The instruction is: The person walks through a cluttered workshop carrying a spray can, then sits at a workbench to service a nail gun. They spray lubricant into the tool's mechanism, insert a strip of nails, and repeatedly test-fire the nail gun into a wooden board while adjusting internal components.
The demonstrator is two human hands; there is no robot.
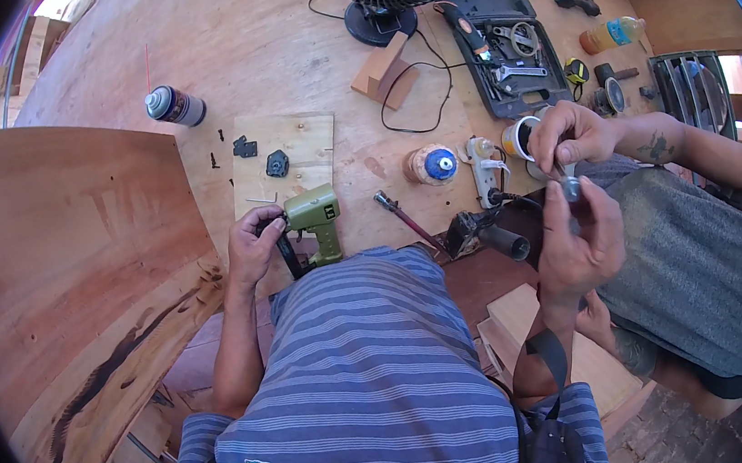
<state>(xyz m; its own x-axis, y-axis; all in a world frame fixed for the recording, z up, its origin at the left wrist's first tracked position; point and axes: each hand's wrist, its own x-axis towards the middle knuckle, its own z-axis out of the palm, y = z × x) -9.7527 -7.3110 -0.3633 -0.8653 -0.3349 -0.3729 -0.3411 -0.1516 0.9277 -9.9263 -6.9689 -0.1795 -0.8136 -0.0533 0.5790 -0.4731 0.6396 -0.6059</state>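
Note:
My left hand (252, 245) is closed around the black front part of a green pneumatic nail gun (311, 210), which rests at the table's near edge against my striped shirt. Raised on the right, my right hand (582, 242) pinches a small shiny metal cylinder (570, 189) between its fingertips. A co-worker's hand (572, 136) comes in from the right, its fingertips just above the cylinder. A thin piece seems to be between those fingers, too small to name. Left of the nail gun, black gun parts (277, 163) and a hex key (261, 199) lie on a thin board (313, 138).
A spray can (175, 106) lies at the left, near black screws (214, 161). Ahead are a fan (381, 22), wood blocks (384, 77), an open tool case (507, 82), a blue-capped bottle (432, 163) and a power strip (480, 171). The co-worker sits close on the right.

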